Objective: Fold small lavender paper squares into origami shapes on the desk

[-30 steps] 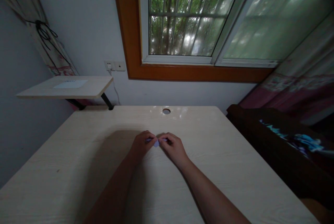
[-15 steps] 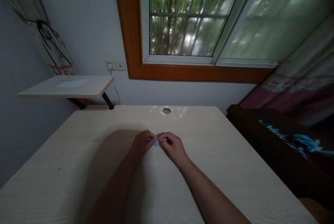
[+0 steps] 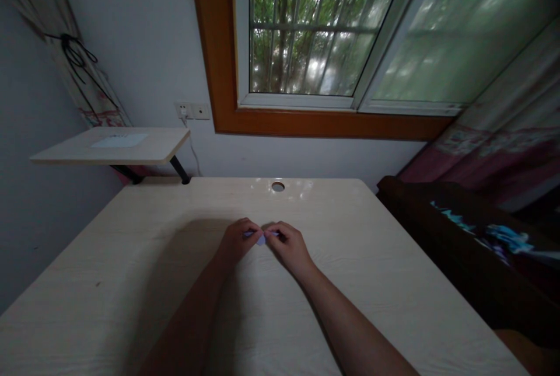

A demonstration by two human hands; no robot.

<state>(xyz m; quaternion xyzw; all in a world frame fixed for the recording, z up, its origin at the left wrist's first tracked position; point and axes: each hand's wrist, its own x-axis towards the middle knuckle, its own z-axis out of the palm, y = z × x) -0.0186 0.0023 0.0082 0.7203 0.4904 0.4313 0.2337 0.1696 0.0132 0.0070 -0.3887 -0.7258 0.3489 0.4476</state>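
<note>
Between my fingertips is a small, thin lavender piece (image 3: 261, 240), which looks like folded paper. My left hand (image 3: 237, 240) pinches it from the left, and my right hand (image 3: 288, 243) pinches it from the right. The thumbs and fingertips of both hands nearly meet at its upper middle. A rounded part of the piece hangs below the fingers, and narrow bits of it show inside each hand. The fingers hide the rest, so I cannot tell its full shape. Both hands are over the middle of the pale wooden desk (image 3: 359, 282).
A raised shelf (image 3: 161, 147) on black legs stands at the desk's back left, bearing a white sheet (image 3: 120, 141). A round cable hole (image 3: 278, 187) lies near the back edge. Wall sockets (image 3: 192, 110) with a plugged cord are behind. Dark furniture (image 3: 420, 224) flanks the right side.
The view has shifted very slightly. Both hands keep their pinch on the lavender piece, with hardly any visible movement.
</note>
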